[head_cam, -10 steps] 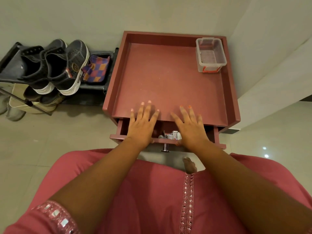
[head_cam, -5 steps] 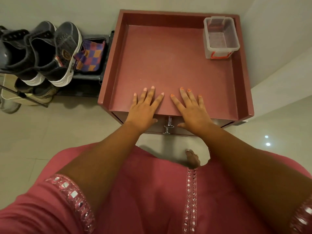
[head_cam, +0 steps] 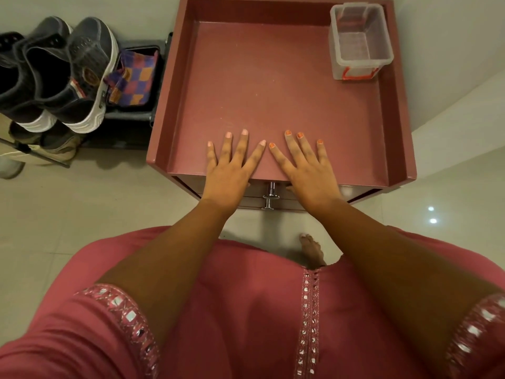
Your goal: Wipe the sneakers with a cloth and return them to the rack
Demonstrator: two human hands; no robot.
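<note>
Two dark grey sneakers with white soles stand side by side on the top shelf of a black shoe rack at the far left. Beside them on the rack lies a checked purple and orange cloth. My left hand and my right hand lie flat with fingers spread on the front edge of a red cabinet top, well to the right of the sneakers. Neither hand holds anything.
A clear plastic box sits in the cabinet top's far right corner. Below my hands are the drawer fronts with metal knobs. More shoes sit on the rack's lower shelf. My bare foot stands on the tiled floor.
The top drawer, open a second ago with small items showing, is now pushed in. My hands stayed on the cabinet's front edge, and my view moved closer over the cabinet.
</note>
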